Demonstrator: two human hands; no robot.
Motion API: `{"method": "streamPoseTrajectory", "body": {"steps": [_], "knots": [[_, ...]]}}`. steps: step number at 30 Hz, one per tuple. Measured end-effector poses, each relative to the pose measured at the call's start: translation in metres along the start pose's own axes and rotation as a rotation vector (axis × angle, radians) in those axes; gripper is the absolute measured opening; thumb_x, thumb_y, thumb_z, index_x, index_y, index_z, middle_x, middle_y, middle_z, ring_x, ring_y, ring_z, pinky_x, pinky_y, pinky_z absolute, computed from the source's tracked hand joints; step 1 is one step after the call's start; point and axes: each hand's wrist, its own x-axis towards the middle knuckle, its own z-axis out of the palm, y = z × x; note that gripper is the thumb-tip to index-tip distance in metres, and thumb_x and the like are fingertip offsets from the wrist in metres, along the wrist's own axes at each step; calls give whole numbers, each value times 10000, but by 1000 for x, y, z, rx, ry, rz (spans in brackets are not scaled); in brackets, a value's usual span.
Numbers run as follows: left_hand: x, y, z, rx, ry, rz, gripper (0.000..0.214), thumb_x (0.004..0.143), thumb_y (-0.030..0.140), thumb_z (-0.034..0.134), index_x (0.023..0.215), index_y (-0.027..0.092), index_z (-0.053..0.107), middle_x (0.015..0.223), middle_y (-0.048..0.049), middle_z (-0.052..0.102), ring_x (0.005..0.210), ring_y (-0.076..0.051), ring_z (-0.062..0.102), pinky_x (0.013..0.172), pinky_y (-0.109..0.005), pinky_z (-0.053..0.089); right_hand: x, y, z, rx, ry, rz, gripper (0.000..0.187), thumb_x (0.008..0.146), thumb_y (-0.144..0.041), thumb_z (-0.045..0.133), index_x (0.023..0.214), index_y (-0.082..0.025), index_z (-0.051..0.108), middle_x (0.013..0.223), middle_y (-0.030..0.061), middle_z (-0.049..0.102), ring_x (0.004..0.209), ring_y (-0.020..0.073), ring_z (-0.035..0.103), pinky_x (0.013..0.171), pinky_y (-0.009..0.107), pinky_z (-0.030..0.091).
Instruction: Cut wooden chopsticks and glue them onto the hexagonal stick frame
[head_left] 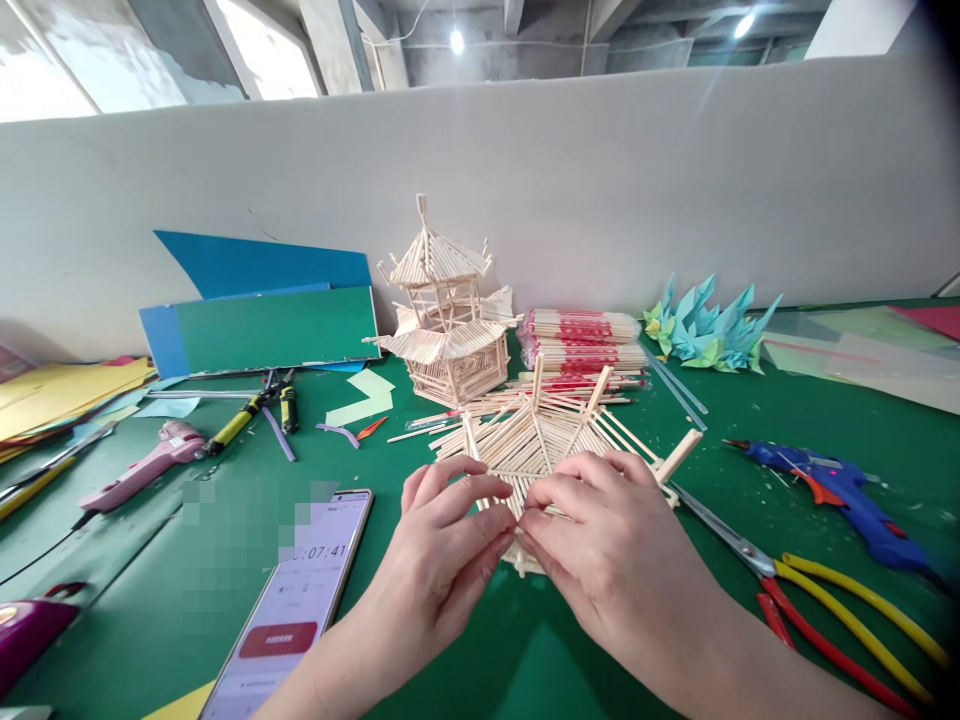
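A flat hexagonal roof panel of thin wooden sticks [547,440] lies on the green table [480,660] in front of me. My left hand [446,545] and my right hand [607,530] meet at its near edge. Both hands have their fingers curled and pinched on the sticks there. Short posts stick up from the panel's corners. Behind it stands a finished two-tier stick pagoda [446,320].
Bundled chopsticks [581,340] and loose sticks lie behind the panel. Right: blue glue gun [840,490], yellow-and-red-handled cutters [817,600], teal paper cranes [709,330]. Left: phone showing a timer [300,610], pink glue gun [146,465], pliers [247,415], coloured card sheets [262,325].
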Motion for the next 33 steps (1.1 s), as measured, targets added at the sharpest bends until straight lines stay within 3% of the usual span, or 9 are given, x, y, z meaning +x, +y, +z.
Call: {"method": "streamPoseTrajectory", "body": {"steps": [6,9,11,14,16,22,28,33], "knots": [[2,0,0,13,-6,10,231,844,44,475,963,216,574,1078,-34,595,1107,-205,416,929,-394,337,1,-4,-1,-2,-9,20,144,800,-135,585,676,-197,622,772,-18,680,800,178,548,708,364,304],[2,-2,0,42,-9,13,221,846,56,476,948,221,581,1095,-39,587,1110,-212,414,919,-401,344,0,-1,-12,-11,-42,48,71,819,-206,575,824,-205,646,910,13,682,889,218,552,761,398,333],[2,-2,-1,56,-10,19,206,846,72,480,937,225,583,1095,-45,583,1108,-220,418,910,-410,349,-7,7,-24,5,-32,74,174,835,-236,557,993,-216,626,1052,38,646,985,233,530,827,413,353],[3,-1,-2,90,16,41,208,833,122,520,1007,227,561,1101,-62,580,1114,-247,411,900,-440,341,-25,27,-38,93,66,175,286,882,-241,494,1163,-236,549,1150,53,586,1066,205,507,888,372,394],[6,4,1,125,50,68,273,817,155,556,1082,215,532,1108,-77,583,1111,-265,411,889,-453,328,-41,39,-41,163,162,297,254,896,-241,476,1134,-250,565,1088,46,604,1011,185,547,854,332,436],[25,33,24,168,142,181,156,863,156,504,994,190,581,1007,-46,655,1009,-233,492,850,-407,294,-75,46,-25,381,153,504,241,888,-278,488,1100,-242,598,886,33,623,782,160,598,645,248,504],[39,48,51,248,89,239,162,848,108,482,955,152,596,906,-50,660,889,-236,500,751,-392,295,-78,37,-11,585,115,437,261,889,-206,488,1122,-246,596,1002,44,613,923,151,582,781,255,492],[40,47,58,213,121,215,162,852,108,453,865,168,603,800,-30,652,795,-209,515,699,-383,280,-74,36,-6,617,184,395,259,878,-180,501,1098,-234,626,915,49,624,814,154,594,698,269,507]]}}
